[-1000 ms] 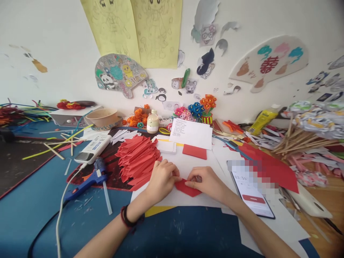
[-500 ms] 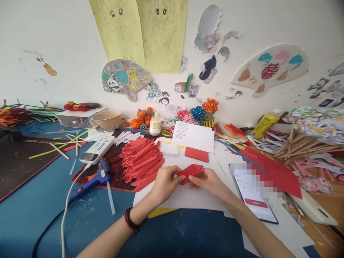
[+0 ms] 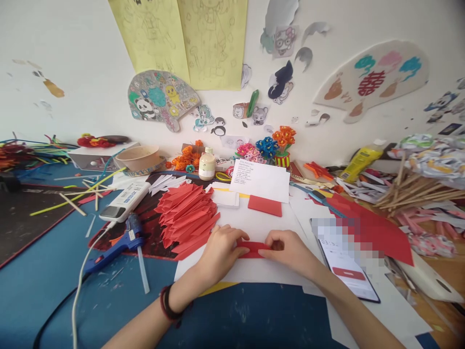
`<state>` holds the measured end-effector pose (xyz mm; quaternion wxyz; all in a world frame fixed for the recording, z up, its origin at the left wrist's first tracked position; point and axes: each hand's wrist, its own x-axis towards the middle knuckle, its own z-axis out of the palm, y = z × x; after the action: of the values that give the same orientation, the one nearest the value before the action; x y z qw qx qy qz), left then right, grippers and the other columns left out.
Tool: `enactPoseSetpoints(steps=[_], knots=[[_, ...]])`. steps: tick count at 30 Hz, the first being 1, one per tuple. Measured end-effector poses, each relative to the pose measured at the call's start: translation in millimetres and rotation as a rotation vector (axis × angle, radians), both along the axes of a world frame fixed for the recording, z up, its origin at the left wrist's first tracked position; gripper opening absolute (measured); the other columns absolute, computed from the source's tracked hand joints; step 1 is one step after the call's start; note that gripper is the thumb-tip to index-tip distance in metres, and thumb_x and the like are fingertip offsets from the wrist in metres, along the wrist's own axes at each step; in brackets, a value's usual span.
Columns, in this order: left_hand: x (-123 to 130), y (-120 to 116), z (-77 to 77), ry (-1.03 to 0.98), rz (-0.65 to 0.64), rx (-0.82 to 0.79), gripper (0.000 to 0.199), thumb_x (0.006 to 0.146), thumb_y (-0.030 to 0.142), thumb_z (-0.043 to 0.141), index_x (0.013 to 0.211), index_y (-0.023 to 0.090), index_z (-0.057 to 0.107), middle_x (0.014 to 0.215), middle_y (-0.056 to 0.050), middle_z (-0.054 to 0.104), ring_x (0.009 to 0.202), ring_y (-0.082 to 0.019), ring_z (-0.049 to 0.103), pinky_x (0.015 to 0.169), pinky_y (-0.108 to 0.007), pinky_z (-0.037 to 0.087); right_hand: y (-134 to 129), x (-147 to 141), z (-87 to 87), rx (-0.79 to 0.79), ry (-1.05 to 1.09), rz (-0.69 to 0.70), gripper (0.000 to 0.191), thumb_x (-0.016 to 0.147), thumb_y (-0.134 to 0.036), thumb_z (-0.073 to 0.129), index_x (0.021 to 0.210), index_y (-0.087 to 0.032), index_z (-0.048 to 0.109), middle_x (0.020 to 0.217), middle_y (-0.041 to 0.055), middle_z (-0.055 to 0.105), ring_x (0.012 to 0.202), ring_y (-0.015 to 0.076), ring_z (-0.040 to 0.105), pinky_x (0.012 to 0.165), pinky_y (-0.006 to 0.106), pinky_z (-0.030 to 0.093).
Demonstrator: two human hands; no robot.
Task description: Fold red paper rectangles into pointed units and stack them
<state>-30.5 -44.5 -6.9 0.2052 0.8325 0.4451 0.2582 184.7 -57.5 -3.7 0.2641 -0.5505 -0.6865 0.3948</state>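
Observation:
A small folded red paper (image 3: 253,249) lies low over the white sheets (image 3: 269,272), held at both ends. My left hand (image 3: 222,251) pinches its left end between thumb and fingers. At the right end, the thumb and fingers of my right hand (image 3: 288,249) close on it. Left of my hands is a pile of folded red paper pieces (image 3: 187,213), stacked in a fanned row. Just beyond the hands rests a flat red paper rectangle (image 3: 265,205), and a handwritten white note (image 3: 259,180) sits behind it.
A blue glue gun (image 3: 118,245) with its cord and a white power bank (image 3: 125,201) lie to the left. On the right are a phone (image 3: 345,271), a large red sheet (image 3: 385,230) and a bundle of sticks (image 3: 407,189). A bottle (image 3: 207,165) stands at the back.
The red paper has come down closer to the white sheets and now looks like a narrow, level strip instead of a tilted, partly opened fold. Both hands moved down with it; the view shifted slightly.

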Motion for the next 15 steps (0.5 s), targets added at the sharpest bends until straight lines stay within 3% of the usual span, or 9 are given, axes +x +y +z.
enactPoseSetpoints(steps=[9, 15], knots=[[3.8, 0.0, -8.7, 0.038, -0.01, 0.09, 0.009, 0.08, 0.024, 0.07, 0.085, 0.021, 0.064, 0.083, -0.001, 0.066, 0.082, -0.019, 0.055, 0.075, -0.033, 0.036, 0.7, -4.2, -4.1, 0.195, -0.078, -0.021, 0.025, 0.078, -0.04, 0.067, 0.066, -0.019, 0.065, 0.058, -0.0001, 0.059, 0.055, 0.0133, 0.048, 0.052, 0.026, 0.038], [4.1, -0.5, -10.5, -0.025, 0.027, 0.088, 0.008, 0.081, 0.018, 0.067, 0.076, 0.02, 0.062, 0.078, 0.0, 0.063, 0.077, -0.017, 0.052, 0.072, -0.031, 0.038, 0.1, -2.1, -5.6, 0.188, -0.075, -0.017, 0.018, 0.077, -0.039, 0.069, 0.08, -0.021, 0.069, 0.061, -0.0013, 0.06, 0.055, 0.0133, 0.049, 0.051, 0.026, 0.04]])
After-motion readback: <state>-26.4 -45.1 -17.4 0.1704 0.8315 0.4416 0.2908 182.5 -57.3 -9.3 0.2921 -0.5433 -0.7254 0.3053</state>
